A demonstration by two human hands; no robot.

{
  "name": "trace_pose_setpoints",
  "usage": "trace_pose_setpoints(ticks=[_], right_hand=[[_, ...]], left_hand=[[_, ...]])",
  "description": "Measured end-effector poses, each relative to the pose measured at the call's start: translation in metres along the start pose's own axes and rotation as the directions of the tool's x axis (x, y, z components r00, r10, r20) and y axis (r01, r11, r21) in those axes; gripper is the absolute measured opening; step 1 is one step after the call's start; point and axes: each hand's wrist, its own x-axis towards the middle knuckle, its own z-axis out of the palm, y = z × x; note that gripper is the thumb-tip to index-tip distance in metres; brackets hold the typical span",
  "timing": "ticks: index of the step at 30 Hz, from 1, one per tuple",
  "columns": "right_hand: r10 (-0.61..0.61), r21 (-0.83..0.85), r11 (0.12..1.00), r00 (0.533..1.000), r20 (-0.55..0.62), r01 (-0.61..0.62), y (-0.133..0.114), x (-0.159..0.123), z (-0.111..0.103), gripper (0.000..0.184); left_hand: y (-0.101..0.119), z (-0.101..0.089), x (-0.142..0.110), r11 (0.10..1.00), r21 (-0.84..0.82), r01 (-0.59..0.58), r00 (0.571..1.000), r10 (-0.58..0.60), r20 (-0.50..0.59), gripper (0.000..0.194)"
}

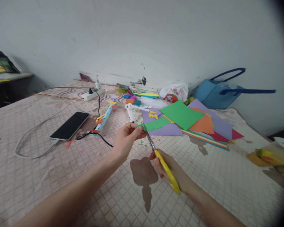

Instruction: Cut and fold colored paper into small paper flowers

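Between thumb and fingers, my left hand (127,138) pinches one end of a green paper strip (158,124). My right hand (167,164) is closed around yellow-handled scissors (164,162), whose blades point away from me and meet the strip close to my left fingertips. The strip's other end reaches toward a green paper sheet (181,114) lying on a pile of coloured paper. Tiny green and orange scraps (144,143) lie on the tablecloth just beneath the blades. Part of the right fingers is hidden by the scissor handles.
A phone (69,126) with a charging cable lies at left. Near it are a light-blue decorated strip (105,119), a power strip (92,94) and a white glue gun (130,113). Purple paper (168,130) lies under the green strip. A blue bag (215,93) stands at back right.
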Motion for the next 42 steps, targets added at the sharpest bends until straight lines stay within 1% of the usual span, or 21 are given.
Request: trace_pose_setpoints(ticks=[8,16,22,26,30,38,42], right_hand=[[0.047,0.005,0.999,0.999,-0.024,-0.047,-0.004,0.001,0.001,0.036],[0.095,0.066,0.993,0.995,0.012,-0.095,-0.010,0.000,0.001,0.043],[0.071,0.041,0.997,0.997,0.012,-0.071,-0.008,0.001,0.001,0.044],[0.081,0.029,0.996,0.997,0.000,-0.081,-0.007,0.001,0.001,0.044],[0.095,0.044,0.994,0.995,0.011,-0.095,-0.006,0.000,0.001,0.044],[0.137,0.026,0.990,0.991,-0.002,-0.137,-0.003,0.001,0.002,0.037],[0.146,0.027,0.989,0.989,-0.002,-0.146,0.002,0.002,0.004,0.036]], left_hand=[[-0.001,-0.001,0.001,1.000,-0.001,0.001,1.000,-0.001,0.012,0.018],[0.000,-0.001,0.001,1.000,-0.012,0.002,1.000,-0.002,0.017,0.018],[0.001,0.000,0.001,1.000,-0.009,0.012,1.000,-0.012,0.017,0.018],[0.002,0.000,0.001,1.000,-0.010,0.017,1.000,-0.016,0.021,0.018],[0.002,0.000,0.001,1.000,-0.015,0.020,1.000,-0.020,0.021,0.019],[0.004,0.000,0.000,1.000,-0.003,0.031,0.999,-0.031,0.018,0.018],[0.003,0.000,0.001,0.999,-0.002,0.038,0.999,-0.038,0.026,0.019]])
